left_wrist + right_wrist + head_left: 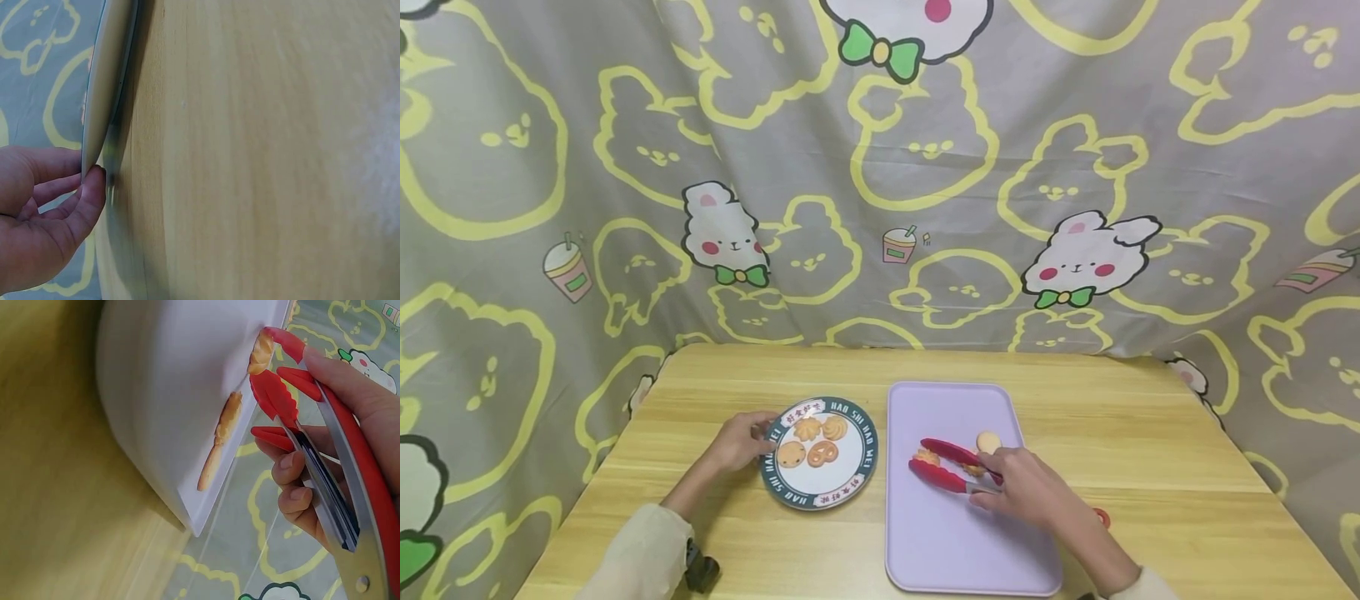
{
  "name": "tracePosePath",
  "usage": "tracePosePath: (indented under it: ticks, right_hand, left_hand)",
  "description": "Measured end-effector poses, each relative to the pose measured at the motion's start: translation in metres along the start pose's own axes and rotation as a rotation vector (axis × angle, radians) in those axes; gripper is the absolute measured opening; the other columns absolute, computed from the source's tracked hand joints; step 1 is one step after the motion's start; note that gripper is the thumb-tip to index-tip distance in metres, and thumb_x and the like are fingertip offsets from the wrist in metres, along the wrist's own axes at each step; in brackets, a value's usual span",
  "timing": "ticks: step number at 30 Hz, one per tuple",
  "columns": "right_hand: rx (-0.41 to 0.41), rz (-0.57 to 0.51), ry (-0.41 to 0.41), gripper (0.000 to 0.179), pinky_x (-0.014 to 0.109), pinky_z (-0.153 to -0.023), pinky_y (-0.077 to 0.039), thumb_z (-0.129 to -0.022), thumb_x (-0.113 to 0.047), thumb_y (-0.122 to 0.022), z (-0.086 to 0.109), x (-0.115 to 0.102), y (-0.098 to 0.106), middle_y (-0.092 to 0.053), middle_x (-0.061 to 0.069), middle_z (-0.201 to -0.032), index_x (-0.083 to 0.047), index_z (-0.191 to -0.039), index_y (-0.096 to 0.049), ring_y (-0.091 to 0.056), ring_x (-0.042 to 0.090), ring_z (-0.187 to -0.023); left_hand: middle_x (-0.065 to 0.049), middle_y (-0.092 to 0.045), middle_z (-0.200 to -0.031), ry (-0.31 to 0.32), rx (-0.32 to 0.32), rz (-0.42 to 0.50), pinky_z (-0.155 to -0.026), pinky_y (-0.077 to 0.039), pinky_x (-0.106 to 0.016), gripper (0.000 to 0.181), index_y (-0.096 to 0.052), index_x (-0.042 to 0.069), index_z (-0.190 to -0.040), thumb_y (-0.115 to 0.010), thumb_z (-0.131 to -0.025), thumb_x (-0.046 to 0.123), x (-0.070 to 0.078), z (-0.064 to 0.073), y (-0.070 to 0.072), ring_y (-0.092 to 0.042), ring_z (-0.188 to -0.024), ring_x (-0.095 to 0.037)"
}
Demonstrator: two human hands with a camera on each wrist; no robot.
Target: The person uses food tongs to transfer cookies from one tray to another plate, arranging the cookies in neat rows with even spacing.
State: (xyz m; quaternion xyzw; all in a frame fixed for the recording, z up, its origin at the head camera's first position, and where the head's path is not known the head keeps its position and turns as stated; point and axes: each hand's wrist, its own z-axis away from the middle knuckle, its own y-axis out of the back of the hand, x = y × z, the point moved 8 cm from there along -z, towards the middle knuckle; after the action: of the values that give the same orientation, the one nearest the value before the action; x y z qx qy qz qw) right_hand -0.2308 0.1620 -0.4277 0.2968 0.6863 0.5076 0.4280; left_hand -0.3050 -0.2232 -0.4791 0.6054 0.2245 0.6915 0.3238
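My left hand [741, 442] pinches the left rim of a round plate [842, 479] with a dark green border, thumb on one face and fingers on the other. Several cookies [807, 429] lie on that plate, among them a pretzel-shaped one [823, 453]. Red-tipped metal tongs [275, 394] are gripped in my right hand [1018, 487] over a lilac tray [958, 542]. Between the spread tong tips sits a ridged cookie [927, 457] on the tray; whether both tips touch it I cannot tell. A plain round cookie [988, 442] and another, partly hidden cookie [228, 419] lie closer to my hand.
Plate and tray stand side by side on a wood-grain table [1165, 467], a narrow strip of tabletop between them. A grey curtain [820, 167] with cartoon prints hangs behind the table and along its sides. The tongs' red end loop [1102, 517] sticks out beyond my right wrist.
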Motion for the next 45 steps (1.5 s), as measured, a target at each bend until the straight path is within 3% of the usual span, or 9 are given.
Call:
tracePosePath:
  ticks: [8,15,21,29,33,39,45]
  right_hand:
    - [0.062,0.021,0.059,0.037,0.016,-0.051,-0.032,-0.069,-0.037,-0.081,-0.008,-0.012,0.011,-0.048,-0.008,-0.064,-0.012,-0.092,-0.068,-0.039,0.005,-0.059]
    - [0.012,-0.002,0.027,0.046,0.017,-0.052,-0.033,-0.070,-0.039,-0.081,-0.028,-0.031,0.011,-0.053,-0.004,-0.064,-0.007,-0.101,-0.071,-0.041,0.007,-0.059]
    - [-0.030,0.005,-0.024,0.056,0.019,-0.054,-0.039,-0.070,-0.042,-0.080,-0.045,-0.044,0.006,-0.064,-0.002,-0.075,-0.007,-0.113,-0.069,-0.045,0.009,-0.063]
    - [-0.052,-0.003,-0.011,0.055,0.021,-0.057,-0.045,-0.071,-0.043,-0.080,-0.065,-0.060,-0.002,-0.069,0.004,-0.085,-0.008,-0.112,-0.070,-0.050,0.011,-0.068]
    - [-0.079,-0.008,-0.008,0.054,0.020,-0.056,-0.044,-0.071,-0.043,-0.079,-0.073,-0.065,-0.010,-0.068,0.003,-0.083,-0.008,-0.111,-0.070,-0.050,0.011,-0.067]
    - [-0.101,0.003,0.013,0.050,0.020,-0.051,-0.036,-0.072,-0.045,-0.078,-0.080,-0.072,-0.021,-0.052,-0.004,-0.067,-0.009,-0.106,-0.071,-0.045,0.011,-0.062]
    - [-0.123,0.011,0.017,0.046,0.021,-0.050,-0.035,-0.072,-0.045,-0.078,-0.083,-0.075,-0.030,-0.051,-0.004,-0.066,-0.009,-0.100,-0.070,-0.044,0.011,-0.061]
  left_hand:
    - [-0.019,-0.061,-0.110,-0.008,0.004,0.002,-0.060,-0.055,-0.028,0.051,-0.054,-0.001,-0.130,-0.066,-0.080,0.001,0.000,0.001,0.002,-0.060,-0.089,-0.023]
    - [-0.019,-0.062,-0.108,-0.005,0.008,0.006,-0.060,-0.055,-0.028,0.052,-0.054,-0.001,-0.130,-0.067,-0.079,0.001,-0.001,0.001,0.001,-0.060,-0.087,-0.022]
    - [-0.018,-0.062,-0.108,0.002,0.005,0.003,-0.060,-0.055,-0.028,0.052,-0.053,-0.002,-0.130,-0.067,-0.080,0.001,-0.002,0.002,0.001,-0.060,-0.088,-0.023]
    - [-0.017,-0.062,-0.108,0.000,0.010,0.001,-0.059,-0.054,-0.028,0.051,-0.054,0.000,-0.130,-0.067,-0.080,0.002,-0.001,0.002,0.002,-0.059,-0.084,-0.020]
    - [-0.017,-0.062,-0.108,-0.001,0.007,0.001,-0.059,-0.054,-0.028,0.051,-0.055,0.001,-0.130,-0.067,-0.081,0.002,0.000,0.001,0.002,-0.059,-0.084,-0.020]
    - [-0.015,-0.063,-0.107,-0.002,0.015,-0.023,-0.061,-0.053,-0.027,0.049,-0.056,0.003,-0.128,-0.068,-0.081,0.003,0.000,-0.002,0.002,-0.059,-0.087,-0.021]
    - [-0.014,-0.063,-0.106,-0.010,0.016,-0.026,-0.063,-0.053,-0.028,0.049,-0.057,0.002,-0.128,-0.068,-0.080,0.003,0.001,-0.001,0.002,-0.059,-0.088,-0.021]
